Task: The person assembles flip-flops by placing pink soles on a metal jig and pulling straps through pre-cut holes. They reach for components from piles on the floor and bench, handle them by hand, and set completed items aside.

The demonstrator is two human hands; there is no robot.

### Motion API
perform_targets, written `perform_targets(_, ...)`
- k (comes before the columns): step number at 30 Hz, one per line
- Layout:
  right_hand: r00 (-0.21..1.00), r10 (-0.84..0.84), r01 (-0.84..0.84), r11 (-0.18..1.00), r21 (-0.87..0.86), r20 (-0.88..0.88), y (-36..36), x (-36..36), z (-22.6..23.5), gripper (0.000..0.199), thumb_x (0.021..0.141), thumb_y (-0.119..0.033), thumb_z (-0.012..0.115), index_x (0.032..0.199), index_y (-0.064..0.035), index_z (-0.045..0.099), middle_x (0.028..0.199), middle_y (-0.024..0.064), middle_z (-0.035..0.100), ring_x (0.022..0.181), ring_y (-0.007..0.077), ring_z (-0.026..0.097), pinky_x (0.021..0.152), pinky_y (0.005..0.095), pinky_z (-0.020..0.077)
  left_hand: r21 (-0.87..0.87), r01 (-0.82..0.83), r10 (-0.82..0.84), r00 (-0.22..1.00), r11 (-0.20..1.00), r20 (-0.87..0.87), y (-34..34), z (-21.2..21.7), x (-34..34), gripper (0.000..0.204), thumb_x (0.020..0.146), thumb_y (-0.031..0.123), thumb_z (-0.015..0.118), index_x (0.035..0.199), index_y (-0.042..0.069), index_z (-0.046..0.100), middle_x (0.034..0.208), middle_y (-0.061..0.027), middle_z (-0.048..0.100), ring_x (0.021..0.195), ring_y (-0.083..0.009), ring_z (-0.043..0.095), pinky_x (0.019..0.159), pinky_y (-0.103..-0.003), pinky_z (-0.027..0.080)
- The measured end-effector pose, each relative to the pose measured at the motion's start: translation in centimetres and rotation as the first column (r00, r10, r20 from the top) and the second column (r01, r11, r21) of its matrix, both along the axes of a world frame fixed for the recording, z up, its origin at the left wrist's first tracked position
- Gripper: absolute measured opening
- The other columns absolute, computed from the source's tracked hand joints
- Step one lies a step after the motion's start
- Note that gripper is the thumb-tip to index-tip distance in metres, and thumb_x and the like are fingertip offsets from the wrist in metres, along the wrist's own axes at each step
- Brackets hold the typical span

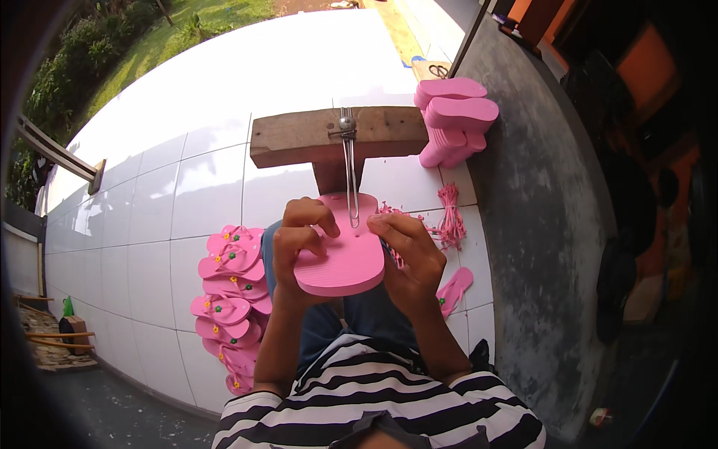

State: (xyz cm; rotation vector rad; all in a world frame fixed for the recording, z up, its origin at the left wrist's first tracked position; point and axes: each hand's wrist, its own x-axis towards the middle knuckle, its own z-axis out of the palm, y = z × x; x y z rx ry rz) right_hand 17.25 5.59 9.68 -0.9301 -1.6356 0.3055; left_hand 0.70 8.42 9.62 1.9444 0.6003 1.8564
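Observation:
A pink flip-flop sole (340,266) with a ridged top is between my hands, above my lap. My left hand (301,243) grips its left edge, fingers curled over the top. On the right edge, my right hand (411,251) holds the sole with thumb and fingers close together, near a small hole. A long metal wire loop (351,176) hangs from a bolt on a wooden beam (292,137). The loop's lower end reaches over the sole, close to my right fingertips. Whether the wire passes into a hole cannot be made out.
Finished pink flip-flops (232,288) with flower ornaments are heaped at the left. Pink soles (452,120) are stacked at the back right. A bundle of pink straps (450,213) and a single flip-flop (455,290) lie on the tiles at right. Scissors (438,71) rest farther back.

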Motion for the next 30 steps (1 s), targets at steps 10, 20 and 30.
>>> perform_targets(10, 0.994, -0.004, 0.0, 0.999, -0.037, -0.11, 0.7, -0.7, 0.9, 0.024, 0.078, 0.0, 0.078, 0.1, -0.002, 0.068, 0.101, 0.0128, 0.071, 0.092, 0.0261, 0.07, 0.082, 0.0344, 0.0567, -0.137, 0.097, -0.077, 0.986, 0.986, 0.145, 1.0, 0.5, 0.1, 0.045, 0.074, 0.013, 0.084, 0.098, 0.009, 0.046, 0.093, -0.0108, 0.057, 0.085, -0.0191, 0.055, 0.075, -0.032, 0.046)
perform_targets(20, 0.972, -0.22, 0.2, 0.958, -0.207, -0.079, 4.4, -2.5, 2.2, 0.011, 0.086, -0.006, 0.074, 0.093, -0.0009, 0.068, 0.091, 0.0113, 0.066, 0.077, 0.0217, 0.068, 0.07, 0.0322, 0.0563, -0.223, -0.603, 0.535, 0.79, 0.766, -0.3, 4.5, 3.2, 1.8, 0.062, 0.078, 0.025, 0.083, 0.126, 0.004, 0.049, 0.156, -0.0209, 0.017, 0.141, -0.0395, 0.021, 0.108, -0.055, 0.026)
perform_targets(30, 0.982, -0.183, 0.144, 0.895, -0.422, -0.054, 4.3, -3.2, -4.9, 0.058, 0.084, -0.033, 0.078, 0.122, -0.0004, 0.048, 0.099, 0.0103, 0.056, 0.085, 0.0241, 0.06, 0.08, 0.0351, 0.0507, 0.044, -0.704, 0.705, 0.702, 0.708, -0.103, 4.1, -1.8, -0.6, 0.066, 0.078, 0.025, 0.081, 0.132, 0.011, 0.046, 0.144, -0.0207, 0.037, 0.137, -0.037, 0.03, 0.105, -0.051, 0.028)
